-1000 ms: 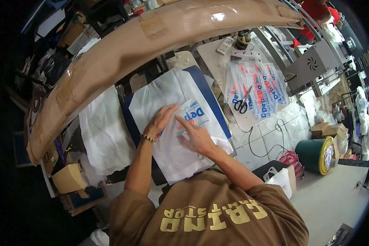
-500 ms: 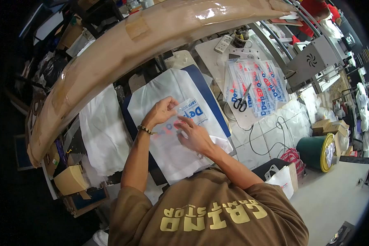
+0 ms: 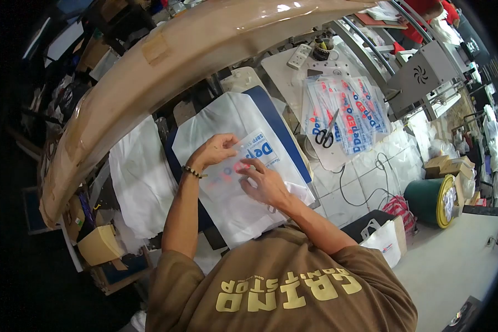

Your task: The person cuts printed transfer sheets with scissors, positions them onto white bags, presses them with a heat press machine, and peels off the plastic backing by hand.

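Note:
A clear printed film [image 3: 260,147] with blue and red lettering lies over a white fabric bag [image 3: 221,119]. The bag is spread on a dark blue board [image 3: 271,116]. My left hand [image 3: 213,150] has its fingers pinched together at the film's left edge. My right hand [image 3: 265,185] is curled at the film's near edge, its fingertips on it; part of the film is hidden under the fingers. Red and blue marks show faintly between the two hands.
Scissors [image 3: 327,131] lie on a spread of printed films [image 3: 351,110] at the right. A big tape-wrapped brown padded arch [image 3: 193,58] spans the far side. White fabric [image 3: 141,177] hangs at the left. A green drum [image 3: 426,202] and a grey machine box [image 3: 420,77] stand right.
My hands stay at the film with almost the same grip; both have shifted only very slightly. The camera view has tilted a little.

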Available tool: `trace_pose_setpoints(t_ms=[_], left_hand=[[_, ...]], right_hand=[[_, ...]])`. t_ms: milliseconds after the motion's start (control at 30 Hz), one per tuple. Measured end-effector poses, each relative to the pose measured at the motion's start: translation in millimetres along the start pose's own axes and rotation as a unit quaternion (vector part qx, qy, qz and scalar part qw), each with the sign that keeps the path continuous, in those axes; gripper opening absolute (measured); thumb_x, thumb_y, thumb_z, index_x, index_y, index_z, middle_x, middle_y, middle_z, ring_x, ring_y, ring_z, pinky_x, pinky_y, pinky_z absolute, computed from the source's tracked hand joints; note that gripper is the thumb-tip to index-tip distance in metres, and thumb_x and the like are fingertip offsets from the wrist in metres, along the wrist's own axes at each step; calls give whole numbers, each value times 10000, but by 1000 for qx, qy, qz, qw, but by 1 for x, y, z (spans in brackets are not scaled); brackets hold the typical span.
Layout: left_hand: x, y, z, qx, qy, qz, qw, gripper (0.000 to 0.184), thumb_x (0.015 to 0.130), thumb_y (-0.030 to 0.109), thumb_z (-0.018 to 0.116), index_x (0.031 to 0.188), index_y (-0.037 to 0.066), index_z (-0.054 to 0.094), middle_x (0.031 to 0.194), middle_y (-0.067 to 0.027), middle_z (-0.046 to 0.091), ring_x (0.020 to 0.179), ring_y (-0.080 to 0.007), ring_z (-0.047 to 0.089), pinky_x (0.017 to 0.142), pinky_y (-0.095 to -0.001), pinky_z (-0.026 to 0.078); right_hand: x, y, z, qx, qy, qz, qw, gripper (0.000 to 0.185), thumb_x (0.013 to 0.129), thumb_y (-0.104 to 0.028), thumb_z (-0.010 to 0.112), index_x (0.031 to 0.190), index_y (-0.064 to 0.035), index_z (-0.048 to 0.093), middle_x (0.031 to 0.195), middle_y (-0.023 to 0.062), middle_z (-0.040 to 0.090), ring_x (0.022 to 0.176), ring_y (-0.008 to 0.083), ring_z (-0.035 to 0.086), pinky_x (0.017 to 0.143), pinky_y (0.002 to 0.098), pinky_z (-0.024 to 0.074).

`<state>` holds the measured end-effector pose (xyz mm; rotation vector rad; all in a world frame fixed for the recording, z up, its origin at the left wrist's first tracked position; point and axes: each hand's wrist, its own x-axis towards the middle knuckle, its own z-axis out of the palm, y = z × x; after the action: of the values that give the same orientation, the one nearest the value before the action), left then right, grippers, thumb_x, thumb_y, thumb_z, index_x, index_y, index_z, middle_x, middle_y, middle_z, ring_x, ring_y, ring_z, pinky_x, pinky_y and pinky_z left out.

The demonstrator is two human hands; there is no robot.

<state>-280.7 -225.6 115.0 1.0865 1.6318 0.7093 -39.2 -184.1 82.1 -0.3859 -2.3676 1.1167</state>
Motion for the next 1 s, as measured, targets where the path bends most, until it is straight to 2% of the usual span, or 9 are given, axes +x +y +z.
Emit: trace_pose_setpoints(t_ms=[200,300,400,467,567,733,833,900,1000], left_hand=[[-12,21,1,-25,20,-29,999,266,861,20,740,1107,4,639,948,-15,657,889,-83,623,792,-249,524],[-19,25,3,-39,13,-19,999,288,864,34,747,1130,-4,641,966,-16,655,893,-82,623,787,-242,528],[-31,43,11,-17,-10,-23,1000,325,874,60,748,1178,-4,650,974,-12,652,880,-81,623,761,-233,530],[-40,48,24,-28,-24,-13,999,385,914,176,744,1251,14,648,940,-60,695,744,-105,634,577,-269,518],[-47,57,37,62,-2,-14,998,332,925,89,700,1244,8,659,948,-44,659,773,-88,636,680,-238,532],[-36,32,48,-30,56,-25,998,314,928,65,677,1231,-11,644,977,-69,642,720,-111,643,671,-250,541],[-35,37,51,59,136,-21,989,361,878,44,705,1232,5,643,1020,-63,629,722,-111,619,673,-256,537],[-28,27,52,107,178,111,972,429,814,17,722,1237,35,655,1005,-73,624,733,-124,608,673,-270,535],[-24,20,54,151,174,154,961,455,782,0,714,1231,60,669,989,-81,610,720,-146,597,678,-288,532]], right_hand=[[15,5,-9,7,50,83,995,397,860,-147,705,1243,-115,606,1243,159,615,825,364,683,667,466,555],[39,4,-30,-18,115,70,991,502,851,-135,702,1333,-108,562,1034,187,675,767,386,668,651,477,528],[48,-1,-46,164,44,206,964,529,884,-164,711,1370,-77,521,693,144,660,656,321,651,628,419,490],[44,0,-44,203,51,239,948,519,889,-186,722,1355,-73,526,729,144,671,658,286,647,627,413,486],[34,29,-22,254,73,240,934,509,893,-217,745,1330,-63,533,800,136,683,663,216,631,623,387,479],[34,20,-33,267,47,273,923,508,885,-200,759,1318,-58,534,922,105,670,720,134,602,646,308,480],[34,16,-32,253,57,270,927,495,880,-134,739,1320,-50,530,945,64,655,771,109,591,673,270,481],[34,17,-31,304,74,227,922,492,872,-59,712,1326,-42,522,970,52,650,814,105,597,697,263,488],[35,12,-34,325,72,254,908,499,868,8,685,1333,-33,511,980,47,646,833,109,606,721,261,496]])
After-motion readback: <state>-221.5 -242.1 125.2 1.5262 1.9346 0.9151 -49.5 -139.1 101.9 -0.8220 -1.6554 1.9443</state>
